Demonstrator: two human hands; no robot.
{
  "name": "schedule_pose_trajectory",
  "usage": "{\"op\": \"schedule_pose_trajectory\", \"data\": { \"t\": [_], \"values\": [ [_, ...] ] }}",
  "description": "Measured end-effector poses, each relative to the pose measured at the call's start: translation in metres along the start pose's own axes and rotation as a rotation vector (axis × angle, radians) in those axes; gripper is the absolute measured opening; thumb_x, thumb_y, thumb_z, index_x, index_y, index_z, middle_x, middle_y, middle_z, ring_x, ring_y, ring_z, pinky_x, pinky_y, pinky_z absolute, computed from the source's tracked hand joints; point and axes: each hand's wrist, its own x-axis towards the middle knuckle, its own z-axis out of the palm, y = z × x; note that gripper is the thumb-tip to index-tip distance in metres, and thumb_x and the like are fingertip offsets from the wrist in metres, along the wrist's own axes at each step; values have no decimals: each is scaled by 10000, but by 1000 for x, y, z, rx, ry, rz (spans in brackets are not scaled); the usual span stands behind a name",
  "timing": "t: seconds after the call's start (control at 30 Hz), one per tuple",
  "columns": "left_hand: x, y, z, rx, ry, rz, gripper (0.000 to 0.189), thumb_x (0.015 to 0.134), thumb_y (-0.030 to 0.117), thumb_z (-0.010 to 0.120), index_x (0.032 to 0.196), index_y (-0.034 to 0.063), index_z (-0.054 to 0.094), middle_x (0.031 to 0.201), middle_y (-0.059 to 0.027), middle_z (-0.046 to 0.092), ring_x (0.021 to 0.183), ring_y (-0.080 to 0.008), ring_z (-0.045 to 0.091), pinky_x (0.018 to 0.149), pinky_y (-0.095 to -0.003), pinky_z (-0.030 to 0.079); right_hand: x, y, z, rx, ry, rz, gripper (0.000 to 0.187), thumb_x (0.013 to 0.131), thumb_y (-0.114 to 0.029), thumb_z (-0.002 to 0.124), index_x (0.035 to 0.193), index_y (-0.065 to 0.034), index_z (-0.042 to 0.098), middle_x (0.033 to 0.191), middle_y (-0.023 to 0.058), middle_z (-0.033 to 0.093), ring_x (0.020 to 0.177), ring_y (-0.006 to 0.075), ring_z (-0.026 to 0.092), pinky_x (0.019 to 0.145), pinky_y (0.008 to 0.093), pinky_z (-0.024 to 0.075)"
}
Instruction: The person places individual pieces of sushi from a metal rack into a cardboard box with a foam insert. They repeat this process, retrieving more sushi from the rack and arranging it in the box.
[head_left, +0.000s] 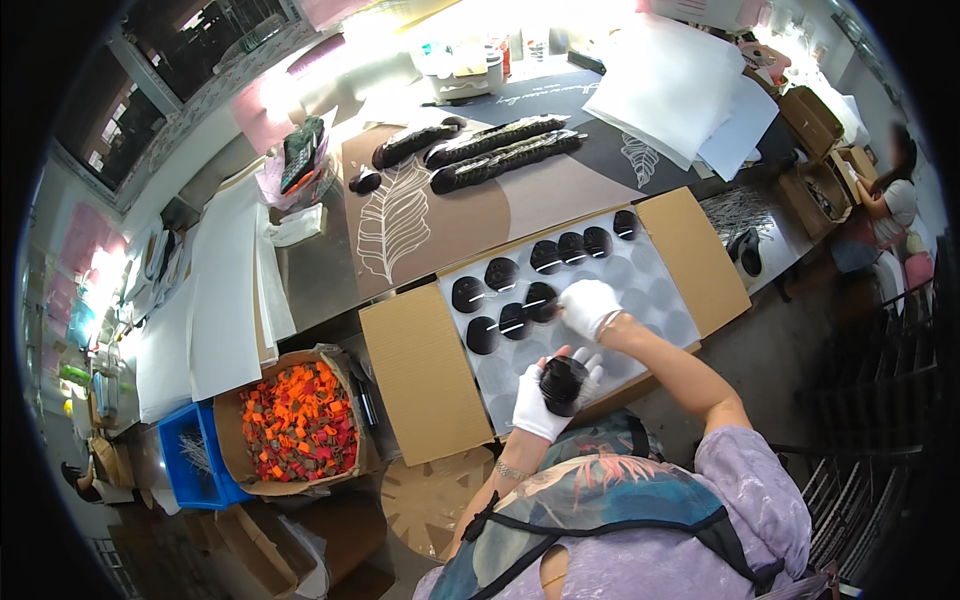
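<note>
My left hand, in a white glove, holds a stack of black round pieces, palm up at the near edge of an open cardboard box. Over the box's middle is my right hand, gloved too, its fingertips at the edge of a black round piece; whether they grip it cannot be told. More black round pieces lie in two rows on a translucent white sheet that shows round shapes. Rows of stacked black pieces rest on the brown and grey mat behind.
White paper sheets overlap the mat at the back right. A carton of orange, red and brown clips and a blue bin stand at left. Another person sits far right. The box's side flaps spread outward.
</note>
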Motion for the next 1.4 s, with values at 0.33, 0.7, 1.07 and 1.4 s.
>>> {"op": "schedule_pose_trajectory", "data": {
  "t": [0.33,0.7,1.07,1.4],
  "values": [
    [14,10,14,88,127,50,316,1021,290,370,1170,87,561,1319,-186,547,1225,-458,514,1051,-702,387,-21,141,-19,-364,121,332,170,843,-147,617,840,-88,777,856,159,737,828,322,732,708,416,587],
    [41,-2,31,299,-237,293,298,1012,268,502,1252,103,567,1166,-92,665,1078,-266,650,883,-432,560,-86,29,-55,213,-244,-224,273,824,-360,663,921,-125,760,903,149,720,839,344,689,765,428,544],
    [-16,111,-4,35,-13,627,356,982,264,376,1123,37,611,1050,-198,701,922,-367,699,759,-496,622,-64,-40,-7,313,37,-247,220,805,-312,647,796,-119,752,755,157,691,730,360,681,683,447,545],
    [-75,123,-4,-91,120,737,376,1025,353,332,1179,93,555,1043,-152,657,946,-350,656,769,-536,578,-85,61,1,-180,94,88,167,813,-187,626,764,-106,763,795,150,719,769,337,717,679,433,578]
  ]
}}
